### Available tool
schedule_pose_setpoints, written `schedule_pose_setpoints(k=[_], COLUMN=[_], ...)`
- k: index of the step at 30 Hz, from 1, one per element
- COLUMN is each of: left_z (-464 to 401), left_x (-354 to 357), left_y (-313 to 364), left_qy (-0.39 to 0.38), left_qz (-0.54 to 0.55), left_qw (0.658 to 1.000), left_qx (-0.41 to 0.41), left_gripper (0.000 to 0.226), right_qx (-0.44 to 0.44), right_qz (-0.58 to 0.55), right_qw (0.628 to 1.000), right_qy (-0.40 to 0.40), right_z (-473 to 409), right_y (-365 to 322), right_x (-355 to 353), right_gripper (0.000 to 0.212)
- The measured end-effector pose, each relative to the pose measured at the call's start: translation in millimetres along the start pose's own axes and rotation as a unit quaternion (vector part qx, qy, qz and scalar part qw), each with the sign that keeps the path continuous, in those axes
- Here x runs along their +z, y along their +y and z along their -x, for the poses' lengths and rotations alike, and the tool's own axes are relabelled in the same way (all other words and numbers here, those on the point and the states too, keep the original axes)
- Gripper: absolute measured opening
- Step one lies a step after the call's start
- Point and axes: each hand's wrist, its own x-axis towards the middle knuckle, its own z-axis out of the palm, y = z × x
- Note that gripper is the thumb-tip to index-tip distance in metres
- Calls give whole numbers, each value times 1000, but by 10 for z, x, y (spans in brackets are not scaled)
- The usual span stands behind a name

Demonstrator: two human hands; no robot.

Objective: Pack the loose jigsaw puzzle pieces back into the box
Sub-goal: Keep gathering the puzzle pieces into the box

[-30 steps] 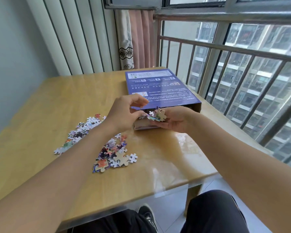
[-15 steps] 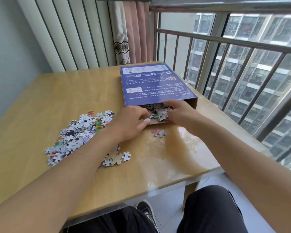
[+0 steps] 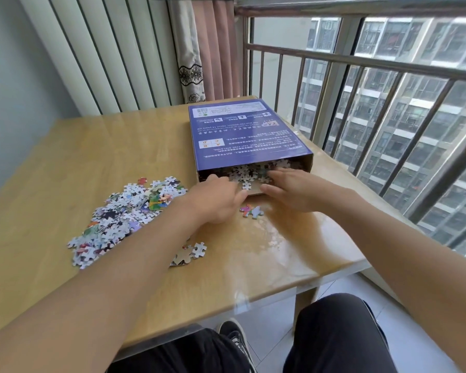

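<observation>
Both hands now push flat and empty at the box [image 3: 249, 135] mouth; two dropped pieces [image 3: 251, 211] lie at six o'clock, between the left hand [image 3: 218, 199] and right hand [image 3: 293, 188].

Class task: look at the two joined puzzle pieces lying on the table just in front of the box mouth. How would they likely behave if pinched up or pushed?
The joined pieces look thin and flat, so probably light. The glossy table suggests they would slide easily when pushed. Their interlock may separate if lifted by one end.

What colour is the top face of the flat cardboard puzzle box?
The puzzle box is dark blue with white printed text, clearest in the head view.
</observation>
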Motion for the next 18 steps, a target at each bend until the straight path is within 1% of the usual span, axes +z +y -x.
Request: schedule_pose_setpoints(k=[1, 3, 4, 6, 7, 9, 11, 14, 16, 18], left_z=[6, 25, 42, 92, 126, 193, 254, 315, 341, 359], left_x=[-16, -41, -40, -40, -43, -46, -47, -26, -8, -5], left_y=[14, 9, -21, -94, -131, -200, -255, -289, -294, -291], left_qy=[2, 29, 47, 83, 95, 106, 105, 120, 133, 141], left_qz=[7, 36, 52, 73, 78, 81, 80, 87, 87, 90], left_qw=[1000, 999, 997, 993, 992, 990, 989, 986, 983, 981], left_qx=[0, 14, 19, 30, 37, 53, 62, 80, 92, 96], left_gripper=[44, 37, 32, 30, 31, 30, 29, 28, 28, 28], right_qx=[-3, -35, -63, -97, -93, -76, -59, -38, -27, -33], right_qz=[-14, -36, -38, -33, -30, -23, -34, -61, -56, -52], right_qw=[1000, 996, 994, 994, 995, 996, 996, 997, 998, 998], right_qy=[21, 67, 75, 48, 35, 40, 52, 38, 20, 28], right_z=[1, 68, 107, 178, 190, 169, 146, 114, 110, 132], right_y=[-5, -101, -162, -273, -309, -338, -368, -410, -432, -447], right_x=[-8, -18, -9, 35, 65, 106, 99, 84, 82, 78], right_gripper=[48, 39, 34, 29, 31, 34, 33, 31, 31, 30])
